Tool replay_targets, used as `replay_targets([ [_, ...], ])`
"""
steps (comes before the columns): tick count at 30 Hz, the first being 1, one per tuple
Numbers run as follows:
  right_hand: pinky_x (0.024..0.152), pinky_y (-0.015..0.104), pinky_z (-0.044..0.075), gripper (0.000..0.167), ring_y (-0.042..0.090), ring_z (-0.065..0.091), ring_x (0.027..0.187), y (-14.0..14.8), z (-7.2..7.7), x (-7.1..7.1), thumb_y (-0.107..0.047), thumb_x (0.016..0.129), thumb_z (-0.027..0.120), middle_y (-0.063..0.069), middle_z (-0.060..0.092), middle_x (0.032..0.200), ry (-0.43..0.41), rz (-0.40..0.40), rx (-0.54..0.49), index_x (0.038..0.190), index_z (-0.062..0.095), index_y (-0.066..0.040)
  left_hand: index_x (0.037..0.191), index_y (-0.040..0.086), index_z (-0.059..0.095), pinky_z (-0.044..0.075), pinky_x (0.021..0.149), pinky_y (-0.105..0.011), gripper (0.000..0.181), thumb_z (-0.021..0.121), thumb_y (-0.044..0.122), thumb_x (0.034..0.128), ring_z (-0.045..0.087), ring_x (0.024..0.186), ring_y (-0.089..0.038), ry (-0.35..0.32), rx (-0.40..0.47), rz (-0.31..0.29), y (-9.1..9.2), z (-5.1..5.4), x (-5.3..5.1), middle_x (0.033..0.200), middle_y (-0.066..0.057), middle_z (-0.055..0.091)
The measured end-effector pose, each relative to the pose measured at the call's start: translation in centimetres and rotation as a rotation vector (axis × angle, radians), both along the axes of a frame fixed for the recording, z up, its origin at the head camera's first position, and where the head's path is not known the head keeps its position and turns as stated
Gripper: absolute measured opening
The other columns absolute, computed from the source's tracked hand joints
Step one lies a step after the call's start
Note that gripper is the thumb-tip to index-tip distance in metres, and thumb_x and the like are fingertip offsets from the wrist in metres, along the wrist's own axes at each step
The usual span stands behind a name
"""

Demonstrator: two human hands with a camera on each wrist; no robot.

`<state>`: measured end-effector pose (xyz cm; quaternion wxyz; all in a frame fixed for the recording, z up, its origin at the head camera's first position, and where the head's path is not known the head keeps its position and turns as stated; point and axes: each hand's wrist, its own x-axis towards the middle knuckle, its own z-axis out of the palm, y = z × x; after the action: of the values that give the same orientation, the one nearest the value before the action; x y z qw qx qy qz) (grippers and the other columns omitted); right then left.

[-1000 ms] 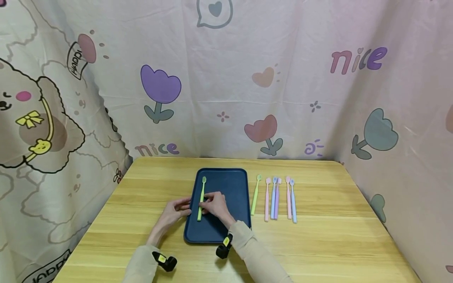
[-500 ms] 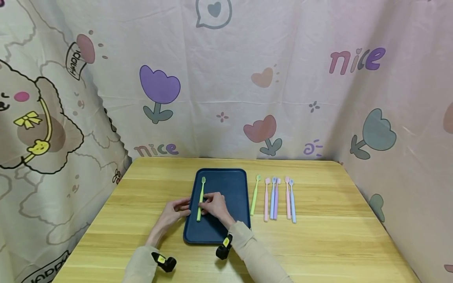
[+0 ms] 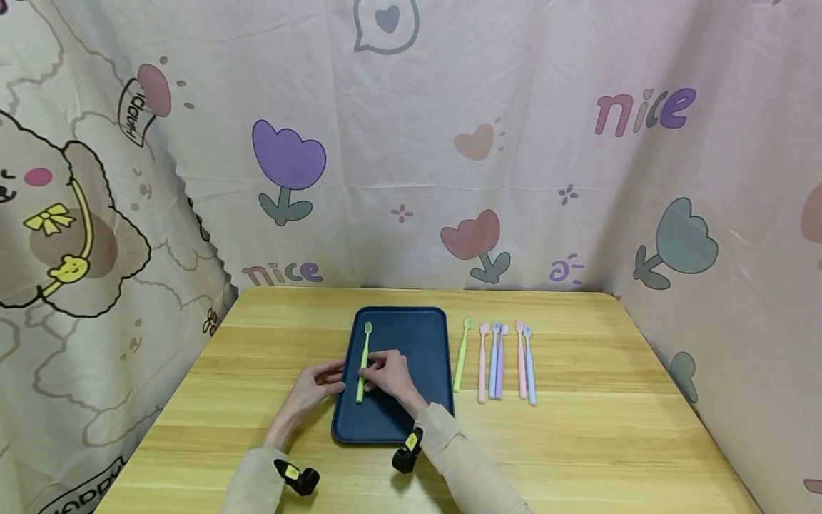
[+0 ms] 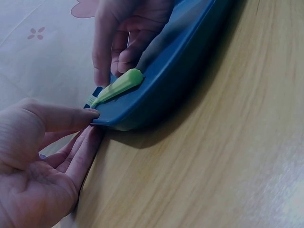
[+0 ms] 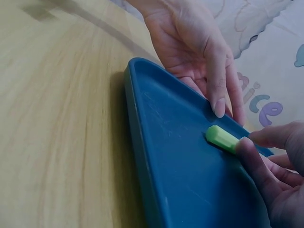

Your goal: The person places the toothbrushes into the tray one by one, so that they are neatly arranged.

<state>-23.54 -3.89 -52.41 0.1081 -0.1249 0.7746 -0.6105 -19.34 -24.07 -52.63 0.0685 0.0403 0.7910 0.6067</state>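
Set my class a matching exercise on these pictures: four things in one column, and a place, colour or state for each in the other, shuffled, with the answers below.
Things
1. tray
2. left hand
3. right hand
4. purple toothbrush

Descriptions
A. pinching a green toothbrush
B. lying on the table between a blue toothbrush and a pink toothbrush
C. dark blue, with rounded corners
D. at the left rim, thumb at the edge

Right pairs
1-C
2-D
3-A
4-B
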Motion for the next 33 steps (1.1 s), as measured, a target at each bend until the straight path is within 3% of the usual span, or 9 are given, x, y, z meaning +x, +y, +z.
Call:
replay_targets([
  [5,0.067,0.031,0.062,0.047,0.029,0.075,0.064,0.1,0.2,0.1,-0.009,0.089,0.075,0.017,0.076,0.082,0.004,0.003,-0.008,0.132,0.062,0.007,0.143,-0.007,0.052,0.052,0.085,-0.015,0.053,0.066,0.0,0.0925,0.068,0.115,-0.027,0.0,-0.018,0.017,0.0,-0.2,-0.2,0.134,-0.03,0.061],
  [11,0.065,0.031,0.062,0.048,0.032,0.075,0.066,0.4,0.4,0.3,-0.009,0.089,0.075,0.018,0.076,0.082,0.02,0.011,-0.016,0.132,0.062,0.007,0.143,-0.005,0.053,0.052,0.085,-0.016,0.052,0.066,-0.001,0.092,0.066,0.116,-0.03,-0.011,-0.011,0.025,0.0,-0.2,-0.3,0.136,-0.029,0.061],
  [17,0.069,0.031,0.062,0.05,0.028,0.075,0.067,0.9,0.7,0.4,-0.011,0.09,0.074,0.017,0.075,0.085,0.046,0.026,-0.019,0.134,0.06,0.006,0.141,-0.006,0.053,0.053,0.084,-0.016,0.052,0.066,-0.002,0.0914,0.069,0.111,-0.023,-0.009,-0.012,0.037,0.1,-0.3,-0.2,0.134,-0.03,0.061],
  [23,0.07,0.028,0.061,0.049,0.017,0.074,0.065,1.6,1.3,1.0,-0.013,0.092,0.071,0.012,0.075,0.084,0.071,0.048,0.002,0.136,0.06,0.005,0.142,-0.006,0.052,0.052,0.085,-0.015,0.052,0.066,-0.001,0.0923,0.066,0.117,-0.032,-0.006,-0.001,0.028,0.0,-0.3,-0.2,0.135,-0.03,0.061],
  [27,0.066,0.026,0.06,0.047,0.022,0.074,0.067,2.2,1.5,1.5,-0.014,0.093,0.07,0.013,0.074,0.085,0.104,0.056,-0.013,0.135,0.06,0.005,0.142,-0.007,0.052,0.052,0.085,-0.015,0.052,0.066,-0.002,0.0923,0.064,0.119,-0.036,0.003,-0.003,0.024,-0.1,-0.2,-0.1,0.134,-0.03,0.061],
  [33,0.066,0.025,0.059,0.045,0.025,0.074,0.069,3.2,1.9,2.3,-0.015,0.093,0.071,0.016,0.073,0.09,0.141,0.058,-0.036,0.133,0.062,0.003,0.142,-0.007,0.052,0.052,0.085,-0.015,0.053,0.066,-0.002,0.092,0.066,0.117,-0.031,0.0,-0.004,0.032,0.0,-0.3,-0.1,0.135,-0.03,0.061],
])
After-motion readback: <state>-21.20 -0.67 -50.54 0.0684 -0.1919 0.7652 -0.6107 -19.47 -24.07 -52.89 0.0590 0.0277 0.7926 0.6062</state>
